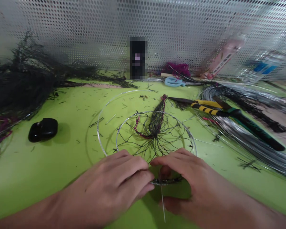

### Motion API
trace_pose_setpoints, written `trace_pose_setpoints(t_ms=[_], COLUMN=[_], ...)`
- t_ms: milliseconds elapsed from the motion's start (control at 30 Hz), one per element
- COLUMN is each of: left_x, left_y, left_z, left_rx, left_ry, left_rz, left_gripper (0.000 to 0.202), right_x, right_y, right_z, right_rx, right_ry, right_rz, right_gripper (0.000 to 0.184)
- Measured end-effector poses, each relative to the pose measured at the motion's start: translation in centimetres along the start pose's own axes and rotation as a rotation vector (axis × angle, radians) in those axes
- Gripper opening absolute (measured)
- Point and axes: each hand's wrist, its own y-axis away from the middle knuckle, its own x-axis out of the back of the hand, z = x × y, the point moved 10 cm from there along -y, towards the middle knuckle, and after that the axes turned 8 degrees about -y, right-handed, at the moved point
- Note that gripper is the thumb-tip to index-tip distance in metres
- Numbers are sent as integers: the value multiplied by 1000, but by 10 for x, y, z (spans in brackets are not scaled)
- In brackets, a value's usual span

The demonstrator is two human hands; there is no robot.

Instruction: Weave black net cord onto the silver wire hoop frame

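Lower centre: left hand (114,183) and right hand (188,178) pinch the wire ring (154,127) near rim (netting (156,122) attached); best gripped close together, wire taut.

- Table (62,165) — bright lime green.
- Netting (154,127) — black mesh; magenta cord at top and left.
- Hoop (193,143) — silver wire.
- Pliers (205,108) — yellow-and-black striped handles.
- Case (43,129) — glossy black.
- Scissors (173,81) — light blue.
- Yarn (177,68) — magenta.
- Panel (85,31) — white-grey, dotted with holes.
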Motion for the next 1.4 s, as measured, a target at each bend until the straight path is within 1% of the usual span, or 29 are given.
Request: trace_pose_setpoints(t_ms=[300,433,633,700,833,967,1100,1167,1300,1333,1400], left_x=[-2,-4,-6,-7,-8,-9,-16,-22,-31,-33,-33], left_y=[-1,1,0,-1,1,1,-2,-2,0,0,1], left_z=[1,3,3,2,3,6,6,3,1,0,0], left_rx=[-13,-21,-26,-25,-45,-69,-35,2,33,38,43], left_ry=[-22,-28,-51,-55,-13,-1,80,151,266,279,284], left_rz=[14,2,-56,-72,-83,-104,-192,-249,-316,-325,-326], left_gripper=[29,30,35,36,34,41,45,42,30,29,30], right_x=[-3,-3,-3,-2,0,1,-1,-3,-2,-2,-4], right_y=[-4,-3,1,3,4,3,0,-1,2,4,7], right_z=[-7,-11,-10,-10,-4,-4,-3,-1,1,-1,-6], right_rx=[21,66,93,106,71,61,29,15,10,24,63], right_ry=[109,163,178,160,125,112,118,110,75,77,95], right_rz=[-48,-47,-23,-6,-2,-4,-33,-44,-23,-30,-59], right_gripper=[22,13,11,12,16,21,19,21,41,41,33])
